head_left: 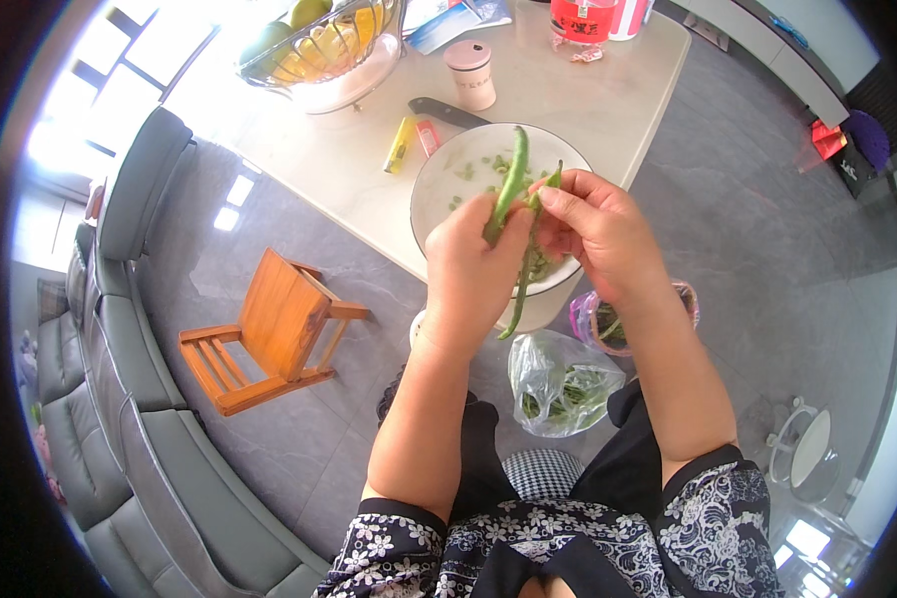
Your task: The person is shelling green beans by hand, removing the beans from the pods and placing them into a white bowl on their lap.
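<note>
The green pods (515,179) are in the air over the white bowl (431,189), which stands at the near corner of the table (648,90). I see the left hand (473,259) gripping pods, one pointing up, and the right hand (603,224) pinching a pod; whether it is split, I cannot tell. Both hands hide from me part of the bowl and its loose beans (499,162). A dark handle (444,110) lies close behind the bowl, beside a yellow object (401,146). Toward the far edge stand a pink cup (470,75) and a red container (580,22). Below the near corner is a clear bag (540,361) with more pods
</note>
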{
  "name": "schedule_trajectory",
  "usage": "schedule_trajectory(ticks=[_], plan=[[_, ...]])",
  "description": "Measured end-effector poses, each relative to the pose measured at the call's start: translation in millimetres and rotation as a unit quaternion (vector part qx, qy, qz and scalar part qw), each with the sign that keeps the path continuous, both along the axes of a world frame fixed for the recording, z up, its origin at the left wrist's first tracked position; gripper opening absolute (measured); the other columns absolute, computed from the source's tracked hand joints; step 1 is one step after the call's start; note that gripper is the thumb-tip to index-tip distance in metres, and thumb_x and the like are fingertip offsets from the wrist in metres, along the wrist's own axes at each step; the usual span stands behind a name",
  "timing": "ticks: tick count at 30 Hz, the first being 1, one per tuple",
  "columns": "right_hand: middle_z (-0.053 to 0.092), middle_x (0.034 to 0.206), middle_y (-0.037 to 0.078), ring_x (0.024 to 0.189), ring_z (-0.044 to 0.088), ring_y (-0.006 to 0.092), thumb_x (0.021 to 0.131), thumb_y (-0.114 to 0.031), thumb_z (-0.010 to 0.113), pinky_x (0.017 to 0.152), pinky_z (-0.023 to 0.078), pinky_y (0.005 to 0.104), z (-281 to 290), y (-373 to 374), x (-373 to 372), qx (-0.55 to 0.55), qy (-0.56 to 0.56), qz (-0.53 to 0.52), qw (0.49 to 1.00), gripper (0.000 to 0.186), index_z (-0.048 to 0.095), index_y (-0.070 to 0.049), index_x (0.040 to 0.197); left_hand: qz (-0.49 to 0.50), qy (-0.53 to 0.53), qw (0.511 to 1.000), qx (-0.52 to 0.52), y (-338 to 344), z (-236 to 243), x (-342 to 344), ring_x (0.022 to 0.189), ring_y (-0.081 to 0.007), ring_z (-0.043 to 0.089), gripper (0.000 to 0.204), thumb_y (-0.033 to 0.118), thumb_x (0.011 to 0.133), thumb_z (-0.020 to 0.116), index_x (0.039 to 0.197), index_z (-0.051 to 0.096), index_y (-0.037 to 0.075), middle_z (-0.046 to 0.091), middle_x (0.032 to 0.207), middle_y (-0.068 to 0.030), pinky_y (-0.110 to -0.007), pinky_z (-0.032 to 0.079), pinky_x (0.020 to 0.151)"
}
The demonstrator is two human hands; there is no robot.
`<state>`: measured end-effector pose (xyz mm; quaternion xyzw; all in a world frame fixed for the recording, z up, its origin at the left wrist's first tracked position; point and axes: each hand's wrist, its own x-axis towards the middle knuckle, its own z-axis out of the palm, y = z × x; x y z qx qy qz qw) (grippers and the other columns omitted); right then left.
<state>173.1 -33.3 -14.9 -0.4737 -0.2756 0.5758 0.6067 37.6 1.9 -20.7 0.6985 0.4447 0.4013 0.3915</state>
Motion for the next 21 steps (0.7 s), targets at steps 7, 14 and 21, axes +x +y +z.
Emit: schedule_trajectory(ticks=[7,14,21], plan=[[0.056,0.068,0.003,0.055,0.051,0.0094,0.085,-0.008,0.053,0.05,0.042,0.0226,-1.4,2.9,-5.4,0.011,0.041,-0.007,0.999,0.006,0.056,-0.002,0.085,-0.018,0.005,1.0,0.011,0.7,4.8,-1.2,0.071,-0.0325,0.057,0.013,0.01,0.076,0.064,0.083,0.059,0.0,0.058,0.075,-0.0154,-0.036,0.046,0.062],[0.055,0.068,0.004,0.054,0.05,0.0097,0.08,-0.001,0.051,0.05,0.041,0.0217,0.1,3.5,-7.9,-0.001,0.049,-0.009,0.999,0.005,0.054,-0.002,0.084,-0.034,-0.004,0.998,0.048,1.9,5.2,-3.8,0.072,-0.0324,0.058,0.013,0.009,0.075,0.065,0.082,0.06,0.0,0.059,0.08,-0.0156,-0.037,0.046,0.063],[0.055,0.069,0.004,0.055,0.05,0.0099,0.077,0.003,0.053,0.049,0.038,0.0212,-3.6,4.2,-6.1,0.017,0.017,-0.031,0.999,0.01,0.054,-0.003,0.085,-0.025,0.117,0.993,0.017,3.8,6.9,-8.4,0.063,-0.0149,0.055,0.015,0.013,0.078,0.065,0.083,0.061,-0.001,0.058,0.066,-0.0095,-0.028,0.043,0.057]])
